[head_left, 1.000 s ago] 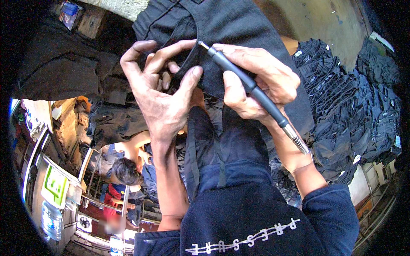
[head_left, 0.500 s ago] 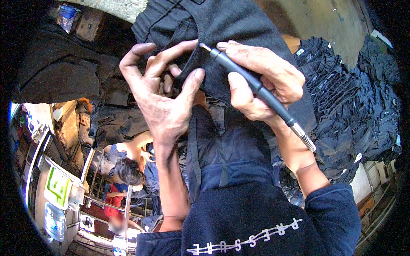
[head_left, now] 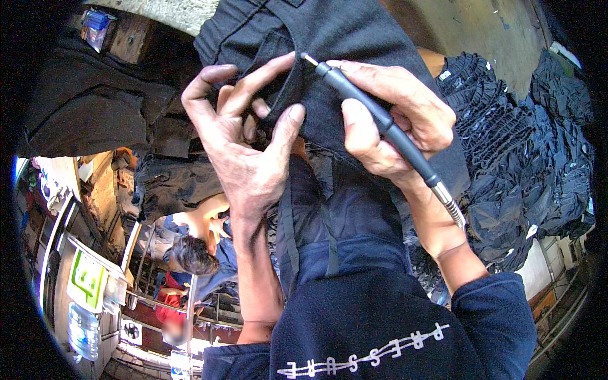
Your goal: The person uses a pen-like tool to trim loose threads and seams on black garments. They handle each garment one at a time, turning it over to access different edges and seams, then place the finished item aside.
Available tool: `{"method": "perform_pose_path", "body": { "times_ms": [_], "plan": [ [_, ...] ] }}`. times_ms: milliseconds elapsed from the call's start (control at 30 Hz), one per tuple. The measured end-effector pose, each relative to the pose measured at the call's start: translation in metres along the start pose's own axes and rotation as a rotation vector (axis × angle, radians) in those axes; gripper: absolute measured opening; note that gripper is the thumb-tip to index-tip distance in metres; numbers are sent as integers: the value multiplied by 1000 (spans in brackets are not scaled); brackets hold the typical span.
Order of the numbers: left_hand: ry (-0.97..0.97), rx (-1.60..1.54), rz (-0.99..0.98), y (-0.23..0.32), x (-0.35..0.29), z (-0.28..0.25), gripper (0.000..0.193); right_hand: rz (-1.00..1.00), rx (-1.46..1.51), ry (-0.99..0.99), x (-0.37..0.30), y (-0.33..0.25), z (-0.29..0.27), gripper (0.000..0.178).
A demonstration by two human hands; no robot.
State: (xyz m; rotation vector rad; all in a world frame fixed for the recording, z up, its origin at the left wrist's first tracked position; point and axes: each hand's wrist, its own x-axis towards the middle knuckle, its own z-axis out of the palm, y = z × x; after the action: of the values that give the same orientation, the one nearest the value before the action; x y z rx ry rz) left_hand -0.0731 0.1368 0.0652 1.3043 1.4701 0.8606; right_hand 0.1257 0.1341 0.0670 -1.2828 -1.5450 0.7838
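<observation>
Black trousers (head_left: 373, 38) lie spread in front of me, with a curved pocket opening on their upper left part. My left hand (head_left: 244, 142) holds the pocket edge: its index finger stretches along the opening, other fingers curl at the cloth, and the thumb rests lower on the edge. In my right hand (head_left: 405, 117) is a dark pen-shaped rotary tool (head_left: 373, 107), gripped like a pen between thumb and fingers. Its thin metal tip points up-left at the pocket edge, close to my left index fingertip. A coiled metal sleeve forms its rear end.
Gathered black garments (head_left: 500, 145) are heaped at the right. Dark cloth (head_left: 95, 114) covers the left side. A blue packet (head_left: 96, 28) lies at the upper left. Two people are at the lower left, near a large water bottle (head_left: 82, 329) and a green-framed panel (head_left: 87, 278).
The tool and my right hand have shifted slightly; its tip is now a little higher and further right along the pocket edge. My left index finger has moved slightly up too.
</observation>
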Motion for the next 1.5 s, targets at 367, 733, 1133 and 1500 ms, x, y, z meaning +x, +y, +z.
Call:
{"method": "perform_pose_path", "body": {
  "times_ms": [367,733,1133,1500],
  "plan": [
    [-18,0,-78,7,-2,2,79,7,-60,51,1,2,3,32],
    [-45,108,-29,5,0,-3,81,15,-18,-11,-2,3,0,30],
    [-6,-79,-32,3,-1,2,75,-104,-28,-4,-2,6,2,27],
    [37,-191,22,-5,-3,4,74,-173,-27,-76,-6,10,1,29]
  ]
}}
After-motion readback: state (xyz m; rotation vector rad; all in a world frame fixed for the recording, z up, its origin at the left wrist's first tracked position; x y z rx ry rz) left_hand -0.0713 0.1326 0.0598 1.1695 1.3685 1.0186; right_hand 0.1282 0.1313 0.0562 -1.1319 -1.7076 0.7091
